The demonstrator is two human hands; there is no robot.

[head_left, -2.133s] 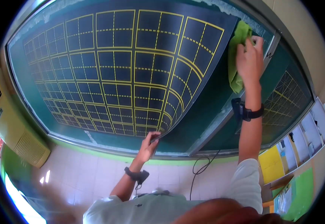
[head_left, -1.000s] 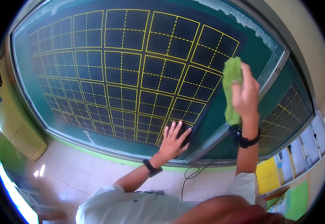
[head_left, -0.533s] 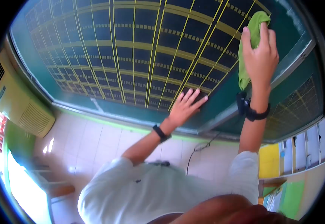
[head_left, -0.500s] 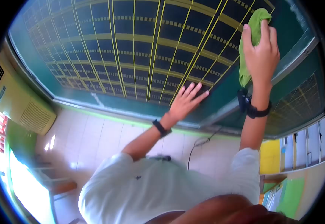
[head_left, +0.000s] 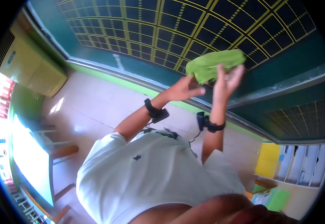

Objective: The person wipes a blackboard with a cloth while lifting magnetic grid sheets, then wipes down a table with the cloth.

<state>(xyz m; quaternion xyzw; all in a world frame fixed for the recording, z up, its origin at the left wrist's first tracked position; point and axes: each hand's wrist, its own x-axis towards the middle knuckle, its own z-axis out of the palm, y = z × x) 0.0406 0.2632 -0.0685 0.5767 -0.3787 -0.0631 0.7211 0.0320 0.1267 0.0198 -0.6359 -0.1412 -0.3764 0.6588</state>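
A green cloth [head_left: 216,63], bunched and slightly blurred, is held between my hands in front of the lower part of a dark green chalkboard [head_left: 278,76] with a yellow-lined grid. My right hand [head_left: 226,83] grips the cloth from below, its thumb pressed up against it. At the cloth's left end is my left hand [head_left: 185,89]; its fingers go up behind the fabric and are partly hidden, while the thumb sticks out to the right below. Each wrist wears a black strap with a small device.
Along the board's lower edge runs a pale ledge [head_left: 132,80], above a tiled floor [head_left: 95,100]. A beige air-conditioning unit [head_left: 39,71] stands at left. White shelves [head_left: 304,164] with a yellow panel [head_left: 267,159] are at right. A table with a bright top [head_left: 32,160] is lower left.
My right hand has come down and left with the cloth, away from the board's upper right. My left hand has left the board surface and met the cloth. The view has turned.
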